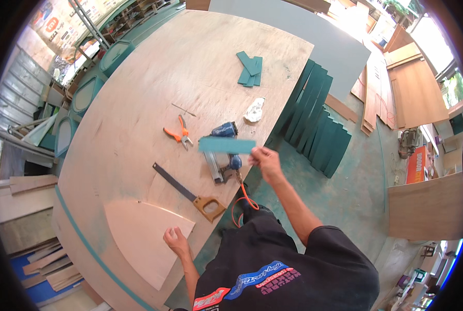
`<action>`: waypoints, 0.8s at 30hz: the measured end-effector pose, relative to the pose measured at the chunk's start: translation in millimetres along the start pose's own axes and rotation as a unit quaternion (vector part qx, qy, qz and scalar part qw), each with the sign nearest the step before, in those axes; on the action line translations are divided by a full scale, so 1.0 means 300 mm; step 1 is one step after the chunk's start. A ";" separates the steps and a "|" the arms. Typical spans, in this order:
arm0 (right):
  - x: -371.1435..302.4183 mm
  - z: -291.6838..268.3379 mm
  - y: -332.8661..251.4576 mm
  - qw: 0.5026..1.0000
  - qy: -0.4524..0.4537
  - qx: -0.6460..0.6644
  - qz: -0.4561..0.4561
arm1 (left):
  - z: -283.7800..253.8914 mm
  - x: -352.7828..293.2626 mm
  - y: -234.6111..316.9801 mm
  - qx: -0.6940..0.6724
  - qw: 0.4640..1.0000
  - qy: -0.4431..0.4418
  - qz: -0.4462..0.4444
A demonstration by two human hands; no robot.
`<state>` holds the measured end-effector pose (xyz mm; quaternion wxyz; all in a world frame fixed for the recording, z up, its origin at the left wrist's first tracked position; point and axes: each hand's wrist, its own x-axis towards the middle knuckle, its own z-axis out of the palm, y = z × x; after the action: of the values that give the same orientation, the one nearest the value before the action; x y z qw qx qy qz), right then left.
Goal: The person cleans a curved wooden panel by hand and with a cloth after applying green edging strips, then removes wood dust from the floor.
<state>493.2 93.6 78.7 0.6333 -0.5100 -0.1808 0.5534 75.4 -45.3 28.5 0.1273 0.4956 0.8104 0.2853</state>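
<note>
My right hand [266, 163] pinches one end of a flat teal strip [223, 145], holding it over a blue-and-silver air nailer [224, 129] and partly covering the tool. At the lower left, my left hand [176, 241] rests on a pale curved wooden panel [138, 233] that narrows to a point; its fingers are loosely spread and hold nothing. Between the panel and the nailer lies a handsaw [185, 191] with a wooden handle. Orange-handled pliers [178, 132] sit left of the nailer, a thin rod-like tool [184, 110] beyond them. Crumpled silvery-white material [254, 110] lies right of the nailer.
Several teal strips [250, 69] are piled on the far part of the wooden table [148, 67]. Long teal slats [314, 114] lean in a row beyond its right edge. An orange hose [248, 199] runs from the nailer off the near edge. Wooden boards [418, 98] stand at right.
</note>
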 end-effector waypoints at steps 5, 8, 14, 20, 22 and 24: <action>0.440 -0.012 -0.138 0.997 0.050 -0.047 -0.043 | 0.077 0.022 -0.055 0.176 0.983 0.034 -0.027; 0.706 -0.004 -0.146 0.987 0.031 -0.151 -0.032 | 0.086 0.021 -0.009 0.227 0.974 0.024 -0.010; 1.098 0.023 -0.281 0.817 0.180 -0.522 -0.168 | 0.106 0.036 0.017 0.247 0.968 0.016 -0.048; 1.355 0.155 -0.372 0.759 0.280 -0.588 -0.020 | 0.223 0.019 0.034 0.291 0.952 0.063 -0.074; 1.362 0.276 -0.346 0.691 0.253 -0.676 0.030 | 0.221 0.003 0.016 0.306 0.946 0.072 -0.078; 1.387 0.274 -0.288 0.662 0.234 -0.712 -0.005 | 0.217 -0.006 0.019 0.313 0.944 0.070 -0.079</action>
<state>606.6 509.9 46.4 0.1015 -0.9172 -0.3675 0.1156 112.2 -22.9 -20.7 -0.0696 0.4234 0.9024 0.0401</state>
